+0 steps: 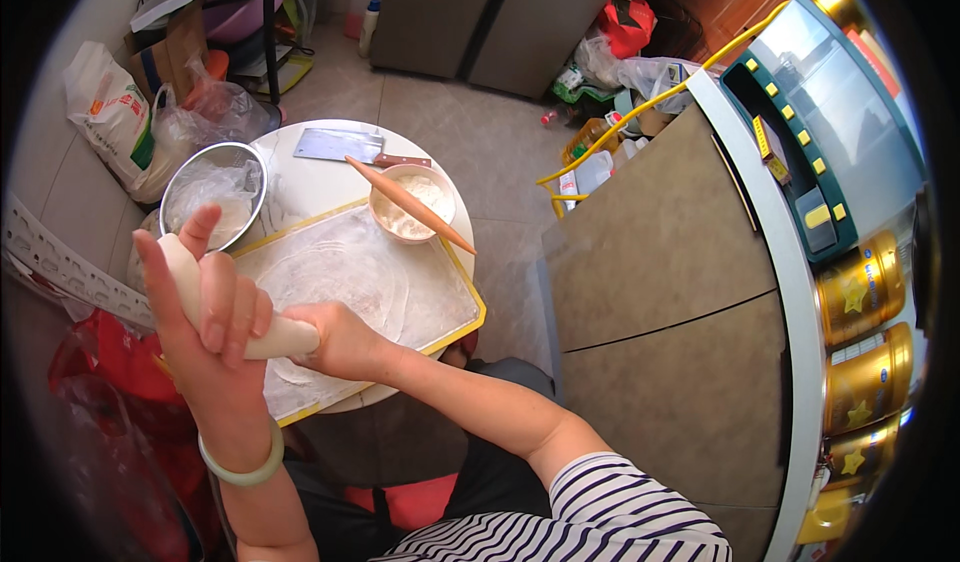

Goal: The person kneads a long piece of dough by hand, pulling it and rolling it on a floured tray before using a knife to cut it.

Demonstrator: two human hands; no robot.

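Note:
A thick roll of white dough (281, 338) is held up above the table by both hands. My left hand (217, 314), with a pale bangle (244, 479) at its wrist, wraps the roll's upper part with its fingers curled over it. My right hand (337, 341) grips the lower right end. Beneath them lies a floured mat with a yellow border (330, 277). A tapered wooden rolling pin (411, 206) rests across a bowl of flour (420, 187) at the mat's far right corner.
Behind the mat, a cleaver (341, 144) lies on the round white table (281, 142). A metal colander (262, 179) holding a plastic bag stands at the left. Cabinets (660, 262) flank the right side, with golden tins (862, 292) on their counter. A refrigerator (442, 14) stands beyond.

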